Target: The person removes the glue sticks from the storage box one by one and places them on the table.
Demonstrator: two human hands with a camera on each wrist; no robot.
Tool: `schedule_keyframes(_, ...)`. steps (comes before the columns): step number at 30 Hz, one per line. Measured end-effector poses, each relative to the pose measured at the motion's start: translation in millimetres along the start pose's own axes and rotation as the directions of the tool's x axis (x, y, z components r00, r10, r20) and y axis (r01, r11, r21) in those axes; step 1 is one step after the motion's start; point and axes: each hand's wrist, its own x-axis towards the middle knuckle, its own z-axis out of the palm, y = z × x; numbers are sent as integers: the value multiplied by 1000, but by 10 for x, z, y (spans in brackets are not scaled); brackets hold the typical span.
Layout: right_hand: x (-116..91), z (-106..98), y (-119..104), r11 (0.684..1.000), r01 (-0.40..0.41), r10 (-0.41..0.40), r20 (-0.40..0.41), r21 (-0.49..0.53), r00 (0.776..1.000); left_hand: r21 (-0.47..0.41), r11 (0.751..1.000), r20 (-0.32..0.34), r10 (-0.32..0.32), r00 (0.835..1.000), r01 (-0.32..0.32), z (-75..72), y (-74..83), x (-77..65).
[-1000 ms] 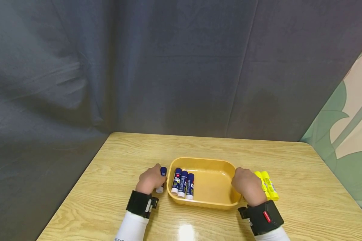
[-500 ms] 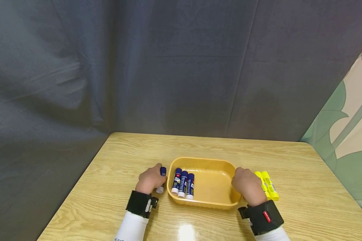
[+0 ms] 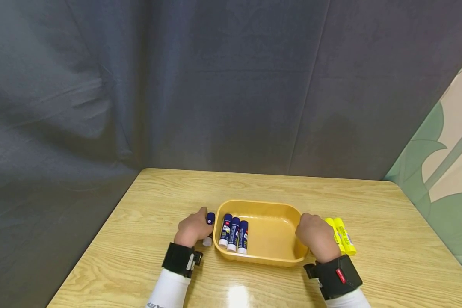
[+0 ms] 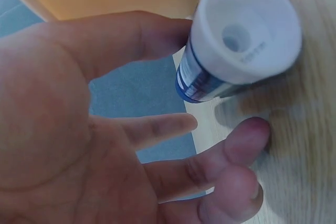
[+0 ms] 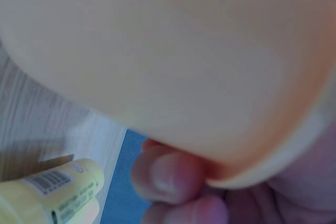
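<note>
A blue glue stick with a white base (image 3: 209, 229) lies on the table just left of the yellow tray (image 3: 262, 259). My left hand (image 3: 192, 227) is beside it. In the left wrist view, the thumb (image 4: 152, 35) touches the glue stick (image 4: 202, 80) near its white end, while the other fingers (image 4: 236, 145) are spread apart from it. Over the tray's right end, my right hand (image 3: 316, 236) grips the rim; the right wrist view shows fingertips (image 5: 168, 174) curled against the outside of the tray wall (image 5: 157, 77). Three blue glue sticks (image 3: 233, 234) lie side by side in the tray's left part.
Two yellow glue sticks (image 3: 342, 236) lie on the table right of my right hand, partly hidden by it. The wooden table (image 3: 119, 256) ends at a dark grey curtain (image 3: 231, 107) behind and to the left.
The loose blue glue stick has shifted slightly right, closer to the tray, and turned a little. My left hand has moved only slightly; the right hand and tray stay in place.
</note>
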Motion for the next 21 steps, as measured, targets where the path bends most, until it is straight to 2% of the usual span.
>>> schedule_keyframes(6,2,-11,-5,1000,7,-7,7,0,1000,-26,1000,5,-2,1000,2,11,-1,1)
schedule_keyframes(21,-9,1,1,1000,-4,4,7,2,1000,-21,1000,16,-3,1000,4,-13,4,-23)
